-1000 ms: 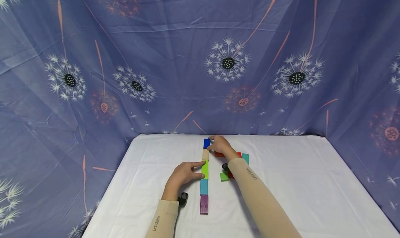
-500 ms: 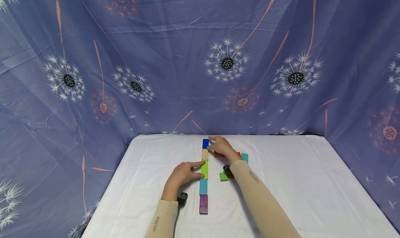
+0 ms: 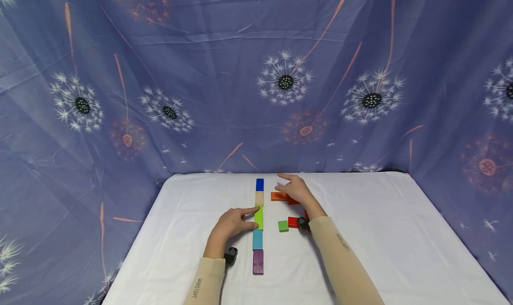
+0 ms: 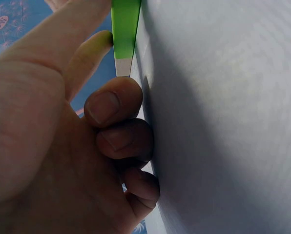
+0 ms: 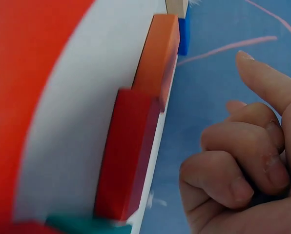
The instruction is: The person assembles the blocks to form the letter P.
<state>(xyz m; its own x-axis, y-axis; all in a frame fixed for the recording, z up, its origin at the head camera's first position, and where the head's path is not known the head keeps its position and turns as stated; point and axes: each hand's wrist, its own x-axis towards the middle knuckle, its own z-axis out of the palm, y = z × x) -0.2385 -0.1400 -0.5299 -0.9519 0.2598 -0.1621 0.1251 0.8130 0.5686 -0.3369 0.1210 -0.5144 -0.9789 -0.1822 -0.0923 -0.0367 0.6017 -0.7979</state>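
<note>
A straight row of blocks runs away from me in the head view: purple (image 3: 258, 262), light blue (image 3: 258, 239), lime green (image 3: 259, 217), plain wood (image 3: 259, 198) and dark blue (image 3: 260, 185) at the far end. My left hand (image 3: 231, 223) holds the lime green block between thumb and index finger, from its left side. In the left wrist view its other fingers (image 4: 114, 103) are curled close to the cloth. My right hand (image 3: 297, 189) hovers right of the dark blue block, holding nothing. Its index finger points out while the other fingers bend loosely.
Under and beside the right arm lie an orange block (image 3: 278, 196), a red block (image 3: 293, 222) and a small green block (image 3: 283, 226). In the right wrist view a teal block (image 5: 89, 224) shows at the bottom. A patterned curtain (image 3: 224, 95) hangs behind the white-covered table (image 3: 192, 198).
My right hand has let go of the dark blue block and moved right, apart from the row. The left hand stays on the lime green block. The head view has shifted slightly.
</note>
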